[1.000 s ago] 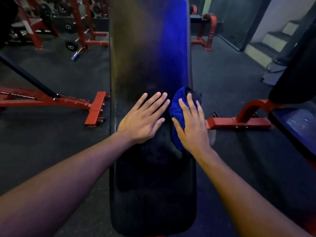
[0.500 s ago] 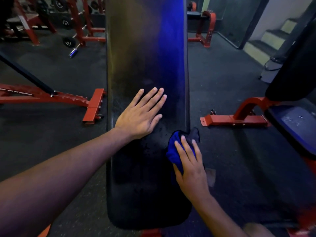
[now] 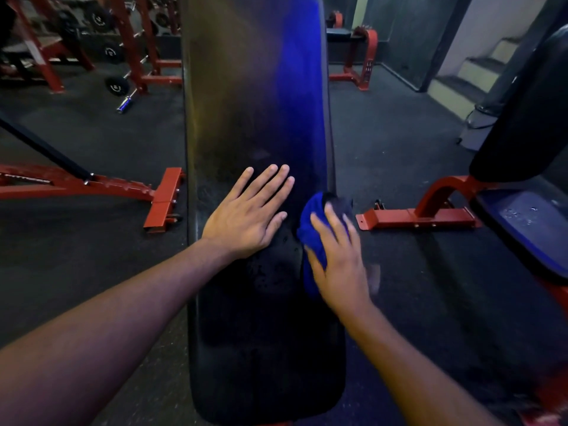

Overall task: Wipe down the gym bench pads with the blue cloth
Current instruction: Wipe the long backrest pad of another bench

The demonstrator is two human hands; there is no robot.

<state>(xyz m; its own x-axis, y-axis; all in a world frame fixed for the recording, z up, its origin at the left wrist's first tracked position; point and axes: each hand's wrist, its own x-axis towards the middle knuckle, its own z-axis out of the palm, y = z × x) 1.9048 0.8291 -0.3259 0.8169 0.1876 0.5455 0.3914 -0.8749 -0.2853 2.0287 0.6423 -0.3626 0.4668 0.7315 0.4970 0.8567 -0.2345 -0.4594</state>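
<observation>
A long black bench pad point(image 3: 255, 103) runs from the near edge up the middle of the head view. My left hand point(image 3: 249, 213) lies flat on it, fingers spread, holding nothing. The blue cloth point(image 3: 310, 222) sits bunched on the pad's right edge. My right hand point(image 3: 338, 259) presses down on the cloth, fingers over it, slightly blurred. Part of the cloth is hidden under that hand.
Red bench frames point(image 3: 415, 216) stand on the dark rubber floor right and left point(image 3: 159, 201). Another padded bench point(image 3: 522, 216) is at the right edge. Weight racks and a barbell point(image 3: 123, 103) are at back left, steps point(image 3: 479, 69) at back right.
My right hand with the cloth slid down toward me along the pad's right edge, then back up to beside my left hand. My left hand stayed flat in place.
</observation>
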